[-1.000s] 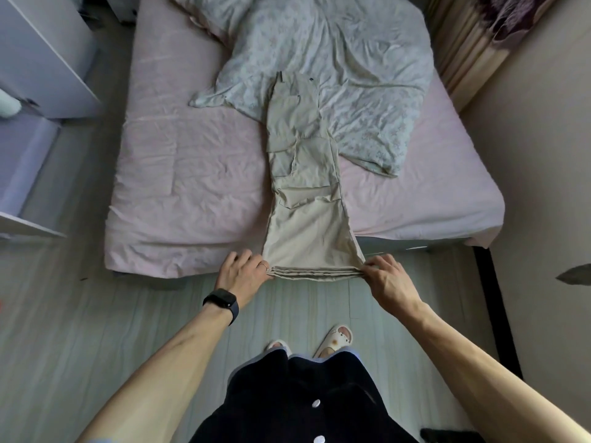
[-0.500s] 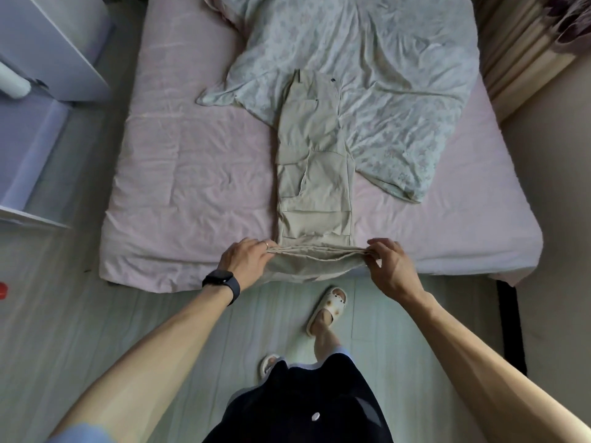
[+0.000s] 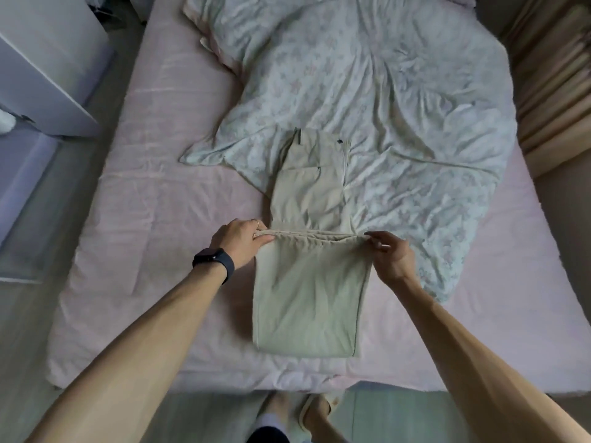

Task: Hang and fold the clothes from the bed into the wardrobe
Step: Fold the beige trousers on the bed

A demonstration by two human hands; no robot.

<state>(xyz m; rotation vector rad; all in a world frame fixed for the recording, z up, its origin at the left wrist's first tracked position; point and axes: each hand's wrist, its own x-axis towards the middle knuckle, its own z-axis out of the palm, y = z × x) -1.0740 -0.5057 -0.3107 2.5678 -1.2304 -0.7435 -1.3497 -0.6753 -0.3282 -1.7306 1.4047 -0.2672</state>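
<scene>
Beige cargo trousers [image 3: 311, 289] lie lengthwise on the pink bed [image 3: 153, 193], folded leg on leg, waistband far from me on the quilt. The hem end is doubled back over the upper legs. My left hand [image 3: 240, 243], with a dark watch on the wrist, pinches the left corner of the hems. At the right corner of the hems, my right hand [image 3: 388, 255] pinches the cloth. The fold lies near the bed's front edge.
A crumpled floral quilt [image 3: 383, 100] covers the far right half of the bed. A white cabinet [image 3: 48, 68] stands at the left beside the bed. Beige curtains [image 3: 553, 81] hang at the right. My slippered feet [image 3: 316, 407] stand on the wooden floor at the bed's foot.
Both hands have carried the trouser hems from over the bed's front edge up and away from me, doubling the legs over. I have stepped closer to the bed.
</scene>
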